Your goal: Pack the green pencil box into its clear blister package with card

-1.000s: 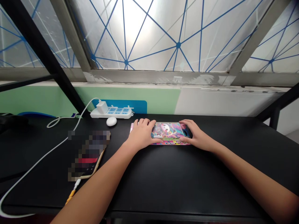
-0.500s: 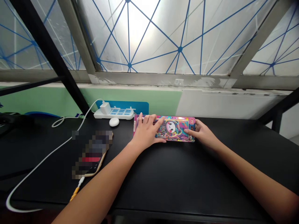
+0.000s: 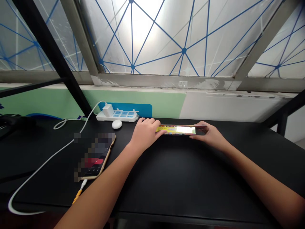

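Observation:
A flat, colourful packaged box is held between my two hands above the black desk. Its narrow long side faces me, yellow at the left and shining with glare at the right; the printed front is out of sight. My left hand grips the left end, fingers over the top and thumb along the near side. At the opposite end my right hand pinches the box, with its thumb below and fingers behind the edge. Both ends are partly covered by the fingers.
Left of the box lie a phone with a cable plugged in and a small white rounded case. Behind them a white power strip holds a plugged charger. A black metal post slants at the left.
The box has tipped over in my hands, from showing its printed cartoon front to showing its narrow side. My left fingers have moved from lying across the front to gripping the left end.

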### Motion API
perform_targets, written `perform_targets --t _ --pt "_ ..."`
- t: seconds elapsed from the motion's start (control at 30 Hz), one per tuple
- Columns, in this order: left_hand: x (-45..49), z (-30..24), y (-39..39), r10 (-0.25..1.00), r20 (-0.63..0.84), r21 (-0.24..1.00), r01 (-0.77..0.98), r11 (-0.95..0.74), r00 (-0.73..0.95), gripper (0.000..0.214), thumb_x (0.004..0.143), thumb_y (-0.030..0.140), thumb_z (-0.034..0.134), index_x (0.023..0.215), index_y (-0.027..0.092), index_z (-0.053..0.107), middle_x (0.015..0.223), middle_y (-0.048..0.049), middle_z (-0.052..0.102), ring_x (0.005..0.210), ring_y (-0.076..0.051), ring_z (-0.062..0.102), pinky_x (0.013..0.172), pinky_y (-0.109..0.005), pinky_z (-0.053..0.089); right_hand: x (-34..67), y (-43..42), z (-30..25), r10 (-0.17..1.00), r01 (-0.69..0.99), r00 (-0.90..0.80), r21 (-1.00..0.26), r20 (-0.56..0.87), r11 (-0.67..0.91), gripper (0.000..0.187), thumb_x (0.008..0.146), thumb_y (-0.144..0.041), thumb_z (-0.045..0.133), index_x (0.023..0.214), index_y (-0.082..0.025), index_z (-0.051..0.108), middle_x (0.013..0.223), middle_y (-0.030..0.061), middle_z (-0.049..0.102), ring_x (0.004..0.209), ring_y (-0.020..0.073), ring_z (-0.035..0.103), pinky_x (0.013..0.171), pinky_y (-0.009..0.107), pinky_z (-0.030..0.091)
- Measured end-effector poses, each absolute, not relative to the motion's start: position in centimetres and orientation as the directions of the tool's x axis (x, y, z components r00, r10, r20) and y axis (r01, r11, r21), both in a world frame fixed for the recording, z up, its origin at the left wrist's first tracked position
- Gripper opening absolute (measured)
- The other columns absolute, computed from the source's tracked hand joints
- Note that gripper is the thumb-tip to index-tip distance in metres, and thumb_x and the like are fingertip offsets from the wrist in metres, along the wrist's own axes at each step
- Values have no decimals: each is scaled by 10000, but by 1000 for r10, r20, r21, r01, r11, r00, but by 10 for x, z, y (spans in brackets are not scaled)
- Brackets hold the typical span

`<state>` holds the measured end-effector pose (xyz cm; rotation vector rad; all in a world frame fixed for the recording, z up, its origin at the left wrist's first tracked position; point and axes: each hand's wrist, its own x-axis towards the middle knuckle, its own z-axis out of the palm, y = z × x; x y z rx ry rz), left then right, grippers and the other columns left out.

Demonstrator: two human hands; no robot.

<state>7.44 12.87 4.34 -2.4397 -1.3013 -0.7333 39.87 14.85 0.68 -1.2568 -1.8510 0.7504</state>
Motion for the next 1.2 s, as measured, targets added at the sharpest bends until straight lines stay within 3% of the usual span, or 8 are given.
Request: perform_targets --t 0.13,0.43,0.63,0.77,0.9,1.07,1.2 --pt "82 48 119 705 515 -40 835 -548 488 279 1016 388 478 849 201 602 837 -40 671 795 -212 641 780 -365 419 402 144 14 916 571 -337 -726 216 382 463 715 -481 813 1099 -267 667 1195 71 717 1116 316 660 991 512 510" --pt "100 50 101 742 396 -31 815 -578 541 185 992 344 501 958 187 593 907 -45 693 814 -226 654 710 -363 419 397 137 23 845 638 -480 -568 233 519 494 815 -468 714 1265 -283 624 1288 52 676 1128 294 657 986 441 529" --pt "99 45 102 736 374 -27 800 -599 564 218 972 351 504 1019 179 630 1041 -62 696 961 -256 629 784 -386 452 401 133 27 807 677 -571 -467 155 569 667 821 -506 692 1421 -298 489 1456 62 553 1245 309 587 1023 433 510" --pt "99 38 105 722 336 -31 773 -634 605 286 934 384 574 1115 171 640 1128 -82 684 1063 -285 596 874 -411 457 402 130 25 819 749 -564 -355 103 560 810 804 -580 682 1503 -285 399 1560 90 430 1358 349 482 1090 494 443" --pt "101 30 107 701 343 -3 747 -665 626 438 917 491 611 1226 179 620 1233 -95 656 1145 -296 562 980 -434 422 396 129 18 838 794 -537 -281 95 540 819 828 -642 613 1522 -277 378 1603 121 349 1362 375 472 1075 554 431" --pt "97 26 113 758 365 87 791 -606 541 543 942 659 457 1209 220 633 1335 -107 604 1213 -317 529 1106 -574 278 382 124 13 838 820 -526 -174 146 545 769 869 -677 542 1490 -237 430 1578 160 383 1435 381 362 1093 577 386" --pt "76 33 131 847 406 141 892 -429 343 404 1002 525 424 1075 217 675 1222 -92 657 1129 -288 578 1077 -535 315 369 117 11 805 800 -562 -122 189 588 719 914 -653 497 1499 -243 412 1560 152 415 1449 342 352 1136 578 325"
